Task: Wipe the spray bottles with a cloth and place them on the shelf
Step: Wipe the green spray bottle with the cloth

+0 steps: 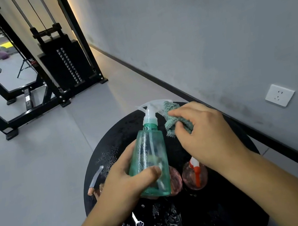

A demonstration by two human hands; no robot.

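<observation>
Gripping the green spray bottle (149, 160) low on its body, the left hand (124, 183) has its fingers curled behind and its thumb pressed across the front, holding the bottle tilted above the round black surface (230, 208) with its clear trigger head (150, 110) pointing away from the person. The right hand's (205, 134) grip is closed on a bunched teal cloth (175, 122), pinched between thumb and fingers just to the right of the bottle's neck, beside the trigger head. Whether the cloth actually touches the bottle at this instant is hard to tell; it sits very close.

Judging from this, the task is in its early part. The green bottle is in the wiping step and looks only partly dealt with: its clear wall appears streaked or wet. Water drops lie scattered over the surface, thickest at the near edge and to the left of the left hand.

Two more bottles wait on the surface, apparently unwiped. A pink round bottle (194, 176) with a red and white trigger stands under the right wrist, and another pink one (175, 182) is mostly hidden behind the base of the green bottle. A grey trigger part (96, 179) sticks out beside the left hand; what it belongs to cannot be made out.

No shelf is in view, so nothing can be counted as placed. Left to do: finish this bottle, wipe the others, and carry them all to the shelf.
</observation>
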